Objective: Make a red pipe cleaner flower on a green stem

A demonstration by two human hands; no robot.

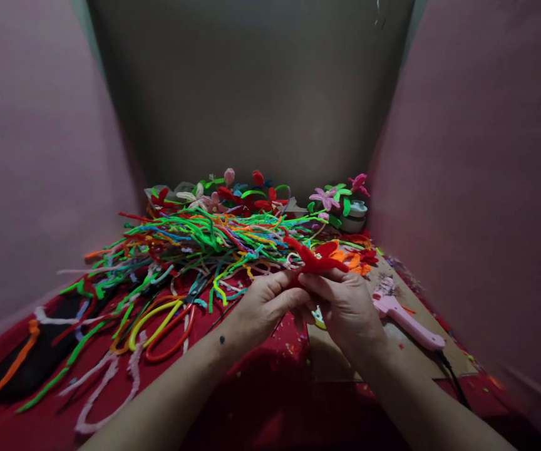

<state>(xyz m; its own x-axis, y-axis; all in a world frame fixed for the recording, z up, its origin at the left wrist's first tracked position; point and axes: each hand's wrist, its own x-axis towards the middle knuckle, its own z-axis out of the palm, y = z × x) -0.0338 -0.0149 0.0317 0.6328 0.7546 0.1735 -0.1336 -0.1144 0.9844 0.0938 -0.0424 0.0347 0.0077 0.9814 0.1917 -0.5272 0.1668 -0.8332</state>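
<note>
Red pipe-cleaner flower [318,262]: held up off the work surface, above the near edge of the pipe-cleaner pile and left of the orange petals, petals spread, pale specks at its centre. Left hand [273,302]: thumb and index finger closed on the flower's base. Right hand [349,304]: thumb and fingers gripping the same base from the other side; the two hands meet there.

Beneath and beside the right hand, a sheet of cardboard [336,357] bears a pink glue gun [411,324], nozzle end fouled with dark strands, black cord [453,379] running off the near side. Orange petals [355,262] lie beyond the right hand.

Left of the hands: scissors [197,290], red and yellow loops at the handle end. Beyond them, a large tangled pile of multicoloured pipe cleaners [218,232]; loose strands extend left across a black item [21,366], type not determinable.

At the rear, assorted pipe-cleaner flowers [195,197] stand behind the pile; further right, a pale container [354,219] sits beside pink blooms [325,198]. Dark red cloth [252,391] covers the surface; pink panels [30,156] flank both sides.
</note>
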